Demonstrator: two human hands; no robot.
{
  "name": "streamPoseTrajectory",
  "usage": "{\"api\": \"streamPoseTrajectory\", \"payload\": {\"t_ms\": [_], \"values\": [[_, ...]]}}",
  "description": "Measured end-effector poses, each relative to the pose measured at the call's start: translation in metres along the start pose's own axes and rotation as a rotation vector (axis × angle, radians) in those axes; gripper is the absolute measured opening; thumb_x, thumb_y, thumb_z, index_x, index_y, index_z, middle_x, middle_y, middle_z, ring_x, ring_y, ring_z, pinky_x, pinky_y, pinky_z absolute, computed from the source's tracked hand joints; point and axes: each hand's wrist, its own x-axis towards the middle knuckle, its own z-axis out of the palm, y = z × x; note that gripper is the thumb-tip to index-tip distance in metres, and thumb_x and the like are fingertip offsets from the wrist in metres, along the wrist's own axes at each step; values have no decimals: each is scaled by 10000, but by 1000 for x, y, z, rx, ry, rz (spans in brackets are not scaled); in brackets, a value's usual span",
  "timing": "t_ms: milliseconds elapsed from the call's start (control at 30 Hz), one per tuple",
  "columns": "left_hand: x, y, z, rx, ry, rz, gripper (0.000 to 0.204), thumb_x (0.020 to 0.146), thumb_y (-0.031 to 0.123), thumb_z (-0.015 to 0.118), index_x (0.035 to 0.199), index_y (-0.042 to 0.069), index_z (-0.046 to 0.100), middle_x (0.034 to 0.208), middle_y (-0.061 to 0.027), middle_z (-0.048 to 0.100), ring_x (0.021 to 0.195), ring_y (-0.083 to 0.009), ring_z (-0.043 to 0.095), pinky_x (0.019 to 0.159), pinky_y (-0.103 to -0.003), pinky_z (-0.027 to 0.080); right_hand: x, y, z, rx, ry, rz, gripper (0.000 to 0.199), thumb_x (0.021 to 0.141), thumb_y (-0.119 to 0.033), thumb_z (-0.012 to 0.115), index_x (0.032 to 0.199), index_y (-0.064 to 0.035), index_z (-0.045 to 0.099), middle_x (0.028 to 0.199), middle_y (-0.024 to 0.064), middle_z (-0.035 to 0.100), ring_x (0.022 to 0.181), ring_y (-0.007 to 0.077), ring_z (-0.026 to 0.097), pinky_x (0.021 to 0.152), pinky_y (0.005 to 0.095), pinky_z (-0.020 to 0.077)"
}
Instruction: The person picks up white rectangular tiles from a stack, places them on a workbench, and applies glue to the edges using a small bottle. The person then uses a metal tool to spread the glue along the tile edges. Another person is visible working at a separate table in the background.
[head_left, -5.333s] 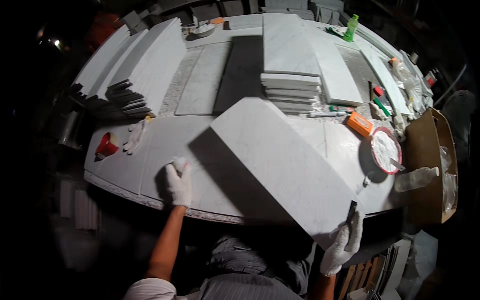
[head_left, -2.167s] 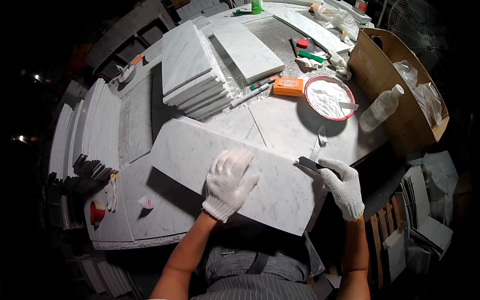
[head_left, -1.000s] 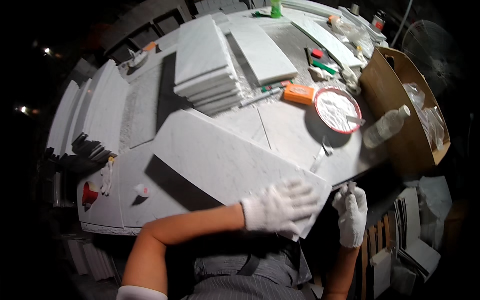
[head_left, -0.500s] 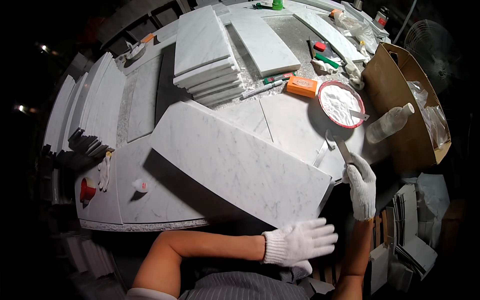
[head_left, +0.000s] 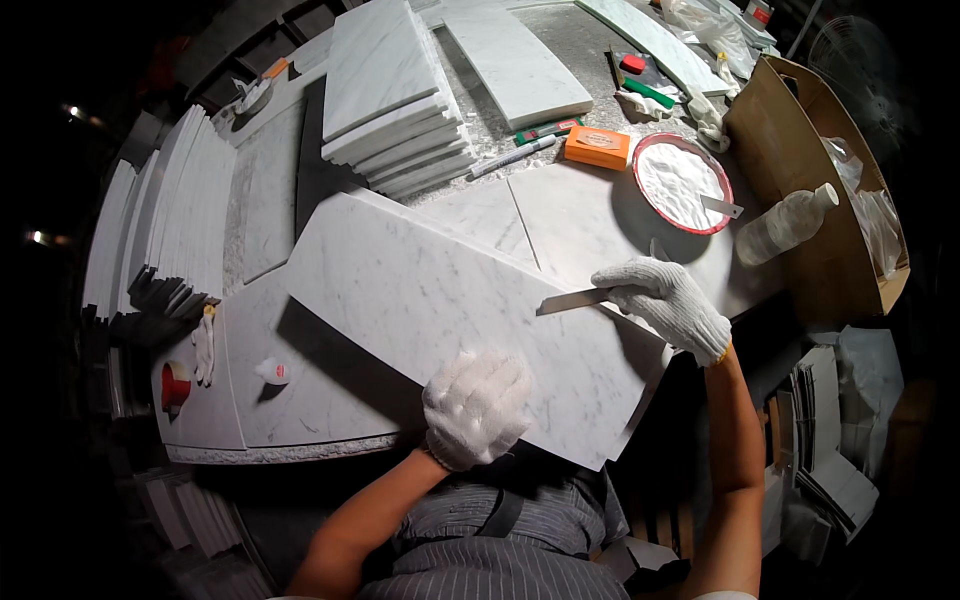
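A long slab of grey-veined white marble [head_left: 400,285] lies aslant on the work table, its lower right end jutting past the table's front edge. My right hand [head_left: 665,305], in a white knit glove, pinches a narrow flat metal scraper [head_left: 572,301]. Its blade points left, over the slab's right half. My left hand [head_left: 478,408], also gloved, is over the slab's near edge, fingers curled in and slightly blurred. Whether it touches the stone I cannot tell. Beyond my right hand stands a red-rimmed bowl [head_left: 727,168] of white paste or powder, with another flat metal strip in it.
Stacked marble slabs [head_left: 380,75] rise behind; more slabs [head_left: 185,195] stand on edge at left. An orange box [head_left: 597,148], a marker [head_left: 512,157], a clear bottle [head_left: 785,228] and a cardboard box [head_left: 800,180] sit farther right. A small white bottle [head_left: 272,372] and red tape roll [head_left: 175,388] lie left.
My right hand has moved left, bringing the scraper from beside the slab to above it. My left hand has swung left onto the slab's near edge, and its spread fingers have curled.
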Motion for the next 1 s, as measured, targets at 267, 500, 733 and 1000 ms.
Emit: {"api": "streamPoseTrajectory", "payload": {"t_ms": [267,500,733,1000], "values": [[0,-6,4,-34,-43,-2,363,960,366,453,930,72,666,1020,-97,651,869,-285,657,698,-403,502,6,-7,8,-240,20,-103,253,870,-117,674,1120,-94,698,968,83,702,860,222,651,792,324,520],[4,-6,5,-39,-3,20,345,973,358,445,994,76,643,1020,-91,645,880,-284,653,684,-393,508,1,-8,7,-376,53,-204,223,879,-150,657,1094,-118,709,926,76,695,827,254,639,740,355,507],[12,-5,0,-9,-34,6,300,888,315,494,960,74,658,1001,-79,651,887,-251,648,691,-353,502,1,-6,12,-411,85,-220,201,878,-142,648,1066,-135,717,880,78,682,791,261,632,705,365,499],[27,-2,-4,84,-25,6,219,725,294,508,755,107,618,802,-39,594,717,-176,601,603,-295,452,-9,-2,8,-414,65,-185,273,848,-72,658,1102,-154,712,863,84,670,773,266,622,694,362,497]]}}
